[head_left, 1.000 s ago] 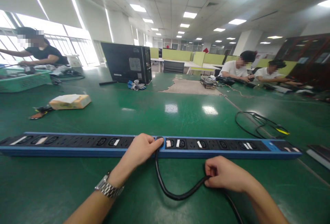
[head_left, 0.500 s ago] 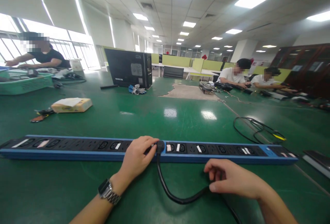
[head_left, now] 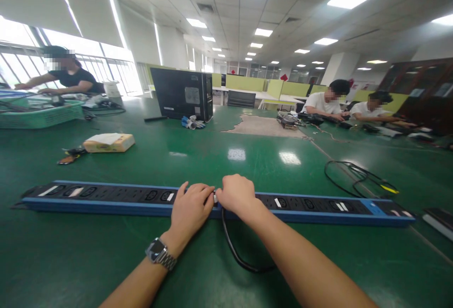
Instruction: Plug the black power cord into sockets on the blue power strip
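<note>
A long blue-and-black power strip [head_left: 127, 193] lies across the table in front of me, with several sockets and white labels along its top. My left hand [head_left: 193, 206], wearing a watch, curls over the strip's middle and grips it. Close beside it, my right hand [head_left: 238, 197] is closed at the socket where the black plug sat a moment earlier. My fingers cover the plug. From beneath that hand the black cord [head_left: 231, 246] loops down over the table and passes behind my right forearm.
A tissue pack [head_left: 109, 143] lies beyond the strip at left, near a green basket [head_left: 42, 115]. Farther back stand a black computer case [head_left: 180, 93] and gloves [head_left: 193, 122]. A coiled cable [head_left: 348, 175] rests at right. Other people work at the far sides.
My right hand has moved left and up from the cord to the plug and closed over it. My left fingers have shifted slightly off the plug's side. The view has turned slightly left.
</note>
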Action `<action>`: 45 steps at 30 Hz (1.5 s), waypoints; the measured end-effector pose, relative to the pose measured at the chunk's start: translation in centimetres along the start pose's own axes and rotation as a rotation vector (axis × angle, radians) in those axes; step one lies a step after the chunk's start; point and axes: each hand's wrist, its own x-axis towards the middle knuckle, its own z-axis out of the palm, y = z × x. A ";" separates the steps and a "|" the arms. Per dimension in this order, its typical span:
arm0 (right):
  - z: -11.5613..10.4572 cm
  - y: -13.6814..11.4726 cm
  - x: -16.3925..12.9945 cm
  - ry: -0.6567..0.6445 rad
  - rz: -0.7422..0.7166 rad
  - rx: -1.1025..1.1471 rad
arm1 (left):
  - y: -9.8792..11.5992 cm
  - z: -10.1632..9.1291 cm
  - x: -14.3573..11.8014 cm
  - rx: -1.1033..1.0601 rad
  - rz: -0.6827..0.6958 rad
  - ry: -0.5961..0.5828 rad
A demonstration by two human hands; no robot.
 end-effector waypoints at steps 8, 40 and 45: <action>-4.9 -0.2 -1.4 0.183 -0.019 0.022 | 0.4 -0.2 0.1 -0.022 -0.027 -0.030; -2.1 11.6 -1.5 -0.082 0.052 -0.089 | 0.1 0.1 0.1 -0.058 -0.027 0.023; -1.6 11.4 -3.2 -0.033 0.079 -0.147 | 0.0 0.0 0.0 -0.065 -0.011 0.036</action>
